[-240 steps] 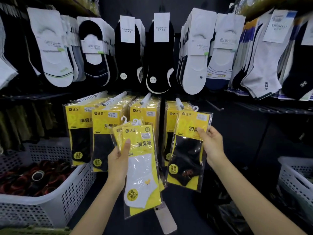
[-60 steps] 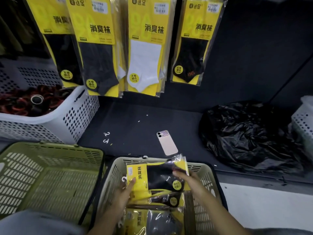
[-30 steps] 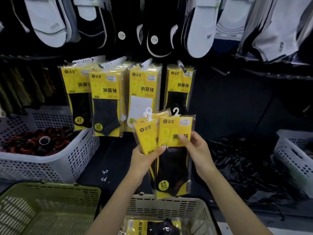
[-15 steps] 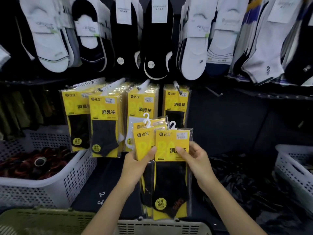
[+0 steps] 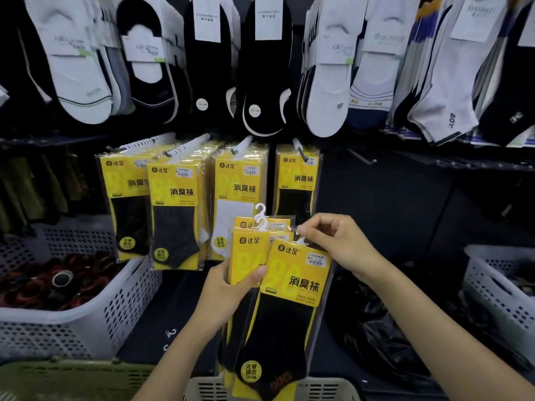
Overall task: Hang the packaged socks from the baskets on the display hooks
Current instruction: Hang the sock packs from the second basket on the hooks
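1. Now the right hand (image 5: 333,241) pinches the hanger (image 5: 299,240) of the front pack (image 5: 295,285), below the rightmost hook (image 5: 299,149).
2. The left hand (image 5: 228,290) grips the spare packs (image 5: 252,244), lower-left of that hook.
3. Slide the hanger squarely over the hook's tip.

Front pack (image 5: 295,282): yellow card, black characters, black sock with orange lettering at the toe, round yellow sticker.
Rear packs (image 5: 249,250), just left of it: same yellow, white hooks (image 5: 260,211).
Hung packs above-left of front pack, all yellow-carded: black sock (image 5: 130,218), speckled charcoal sock (image 5: 173,231), white sock (image 5: 228,215); straight above, black sock (image 5: 295,202).
Higher up: white no-show socks (image 5: 78,82) and black no-show socks (image 5: 211,68), white labels.
Far left: white perforated basket (image 5: 86,322), red-and-black rings (image 5: 43,285).
Lower left: olive basket (image 5: 72,380).
Right: black bag (image 5: 376,342).
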